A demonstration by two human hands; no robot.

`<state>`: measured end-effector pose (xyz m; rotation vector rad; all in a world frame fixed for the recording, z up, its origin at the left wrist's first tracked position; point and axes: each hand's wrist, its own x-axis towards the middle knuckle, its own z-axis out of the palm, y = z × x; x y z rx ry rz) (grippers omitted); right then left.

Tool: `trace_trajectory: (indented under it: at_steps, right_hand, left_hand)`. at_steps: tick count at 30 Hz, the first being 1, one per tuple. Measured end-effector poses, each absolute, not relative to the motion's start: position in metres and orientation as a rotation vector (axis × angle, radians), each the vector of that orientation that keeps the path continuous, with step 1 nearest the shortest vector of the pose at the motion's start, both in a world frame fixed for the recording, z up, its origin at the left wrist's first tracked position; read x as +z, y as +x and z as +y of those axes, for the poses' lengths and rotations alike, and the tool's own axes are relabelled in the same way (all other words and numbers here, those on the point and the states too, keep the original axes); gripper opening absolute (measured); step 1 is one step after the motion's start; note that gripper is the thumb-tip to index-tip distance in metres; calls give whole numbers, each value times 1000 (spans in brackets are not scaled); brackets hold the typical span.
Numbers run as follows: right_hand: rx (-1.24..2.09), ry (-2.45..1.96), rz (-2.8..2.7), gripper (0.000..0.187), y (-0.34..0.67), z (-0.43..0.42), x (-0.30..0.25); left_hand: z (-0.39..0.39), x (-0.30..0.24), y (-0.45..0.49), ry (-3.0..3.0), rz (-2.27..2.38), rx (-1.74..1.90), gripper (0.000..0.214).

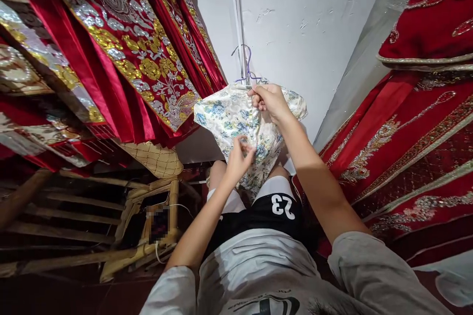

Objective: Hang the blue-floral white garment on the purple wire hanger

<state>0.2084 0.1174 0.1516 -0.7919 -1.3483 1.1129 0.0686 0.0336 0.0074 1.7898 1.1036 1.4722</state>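
A short-sleeved floral shirt [221, 113], cream with blue flowers and green leaves, hangs in front of me on a purple hanger [249, 61]. The hanger's hook is at a thin metal pole by the wall. My right hand [271, 101] pinches the shirt's front edge just below the neckline, thumb and fingers closed. Lower down the same front edge, my left hand [240, 157] has its fingers curled and its thumb against the cloth. That hand is slightly blurred, and any button between its fingers is too small to make out.
Red garments with gold and silver embroidery [148, 59] hang at the left. More red beaded garments [414, 128] hang at the right. A bamboo chair [148, 251] stands at lower left, with a blurred-out device [158, 224] and a white cable on it. Behind the shirt is a white wall [303, 24].
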Motion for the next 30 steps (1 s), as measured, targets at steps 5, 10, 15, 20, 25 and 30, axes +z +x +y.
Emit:
trace_trajectory:
  at_steps: [5, 10, 15, 20, 25, 30]
  right_hand:
    - [1067, -800, -1453, 30, 216, 104, 151]
    - [963, -783, -1481, 30, 224, 119, 142]
    - [984, -890, -1443, 29, 215, 114, 74]
    - [1236, -774, -1295, 28, 195, 71, 3]
    - [1224, -848, -1243, 30, 183, 57, 0]
    - [1221, -836, -1121, 28, 196, 55, 2]
  left_hand:
    - [75, 112, 64, 1573, 889, 1724, 37]
    - [110, 156, 67, 1594, 847, 1681, 6]
    - [116, 164, 40, 1584, 835, 1966, 16]
    - [136, 137, -36, 1187, 1030, 2359, 27]
    - [128, 49, -45, 467, 996, 2070, 34]
    - [94, -34, 15, 358, 942, 1956, 16]
